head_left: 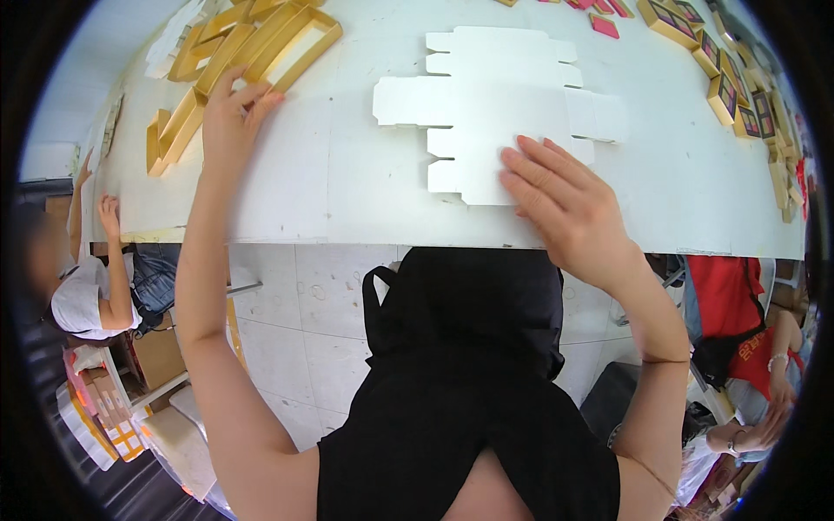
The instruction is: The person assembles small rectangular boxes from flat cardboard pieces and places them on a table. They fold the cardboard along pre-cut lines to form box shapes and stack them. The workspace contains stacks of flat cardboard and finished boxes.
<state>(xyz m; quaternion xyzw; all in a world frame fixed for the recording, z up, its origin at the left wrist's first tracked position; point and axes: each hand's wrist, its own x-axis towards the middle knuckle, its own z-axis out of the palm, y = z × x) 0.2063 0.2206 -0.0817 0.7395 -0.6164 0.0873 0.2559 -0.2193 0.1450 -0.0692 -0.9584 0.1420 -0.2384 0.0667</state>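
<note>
My left hand (231,122) is at the upper left, its fingers curled at the near end of a shallow gold cardboard tray (300,54) with a pale inside. More gold trays (181,128) stand bunched beside and behind it. In front of me lies a small stack of flat white die-cut box blanks (495,95) with tabs and side flaps. My right hand (565,195) rests flat on the near right part of the top blank, its fingers stretched out and holding nothing.
Gold boxes with dark windowed fronts (721,95) line the right side of the white table (347,200). Small pink pieces (604,26) lie at the far edge. One person's hand (109,215) touches the left end; another person (764,373) sits at the lower right.
</note>
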